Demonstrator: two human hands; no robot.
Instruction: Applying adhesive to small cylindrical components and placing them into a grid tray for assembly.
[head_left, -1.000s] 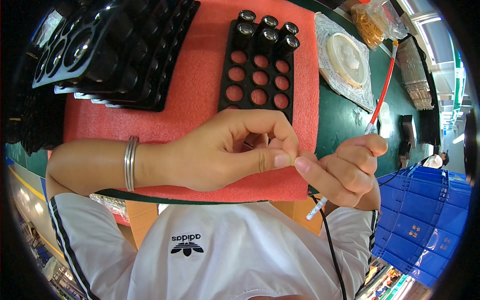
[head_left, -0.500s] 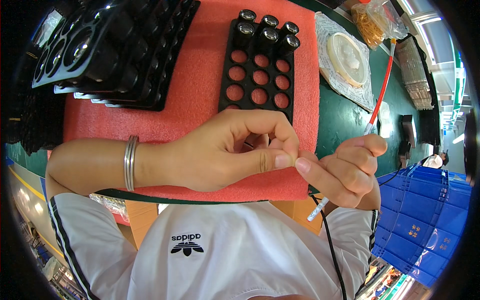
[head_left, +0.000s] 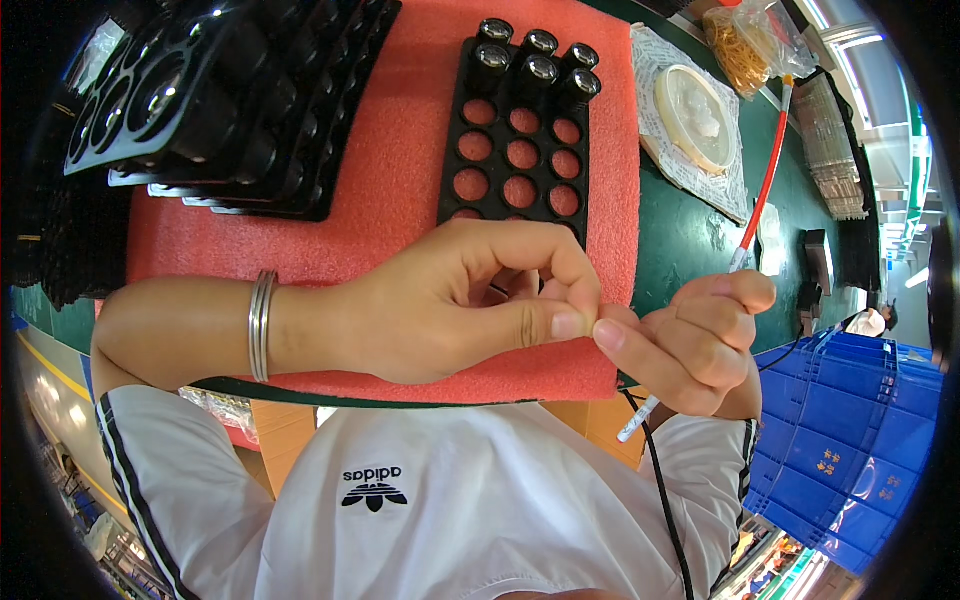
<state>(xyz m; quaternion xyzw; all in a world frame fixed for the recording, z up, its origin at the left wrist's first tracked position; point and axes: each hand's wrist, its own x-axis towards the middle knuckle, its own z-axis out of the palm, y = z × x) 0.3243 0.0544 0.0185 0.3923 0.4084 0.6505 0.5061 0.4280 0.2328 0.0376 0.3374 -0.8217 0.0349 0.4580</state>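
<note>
The left hand [head_left: 450, 310] and the right hand [head_left: 690, 345] met fingertip to fingertip over the near edge of the red foam mat [head_left: 400, 190], pinching something too small to make out. The right hand also gripped a thin white-tipped rod [head_left: 640, 420] whose red length [head_left: 768, 170] ran up toward the far right corner of the green table [head_left: 690, 240]. On the mat stood a black holed tray [head_left: 520, 130] (5 dark cylinders [head_left: 540, 60] at its far end), with stacked black trays [head_left: 230, 100] on its left.
</note>
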